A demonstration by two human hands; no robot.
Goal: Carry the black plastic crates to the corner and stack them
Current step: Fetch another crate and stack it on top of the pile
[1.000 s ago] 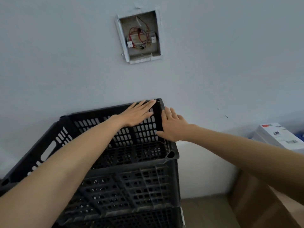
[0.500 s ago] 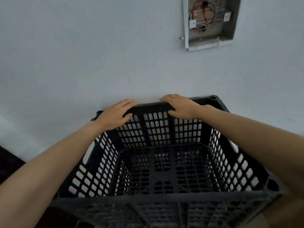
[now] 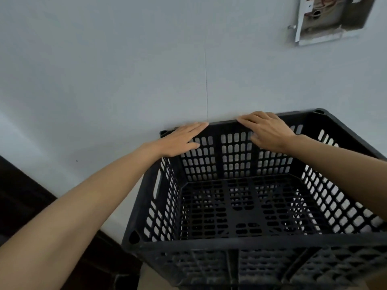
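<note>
Along the far rim of the top crate (image 3: 236, 208), your fingers lie flat and spread, gripping nothing. Your left hand (image 3: 178, 141) rests palm-down near the rim's left corner, fingertips pointing right along the edge. Your right hand (image 3: 268, 132) drapes over the same rim further right, its fingers hooked lightly across the top edge, thumb hanging inside against the lattice wall. Neither hand closes around anything; both just press on the plastic.

From those hands outward, the crate sits pushed up to the pale wall (image 3: 104, 70), its far rim touching or just beside it, and it appears to rest on another black crate (image 3: 251, 266) below, whose ribbed side shows under the near rim.

Expect this crate to handle light and stiff: thin moulded plastic, mostly holes, so it should shift easily under a push and flex little. Smooth rims may slip under flat palms. For a firm hold, use the slot handle (image 3: 158, 183) in the left wall, or curl your fingers under a rim.

It looks matt black, square, empty, with grid-pierced walls and floor.
</note>
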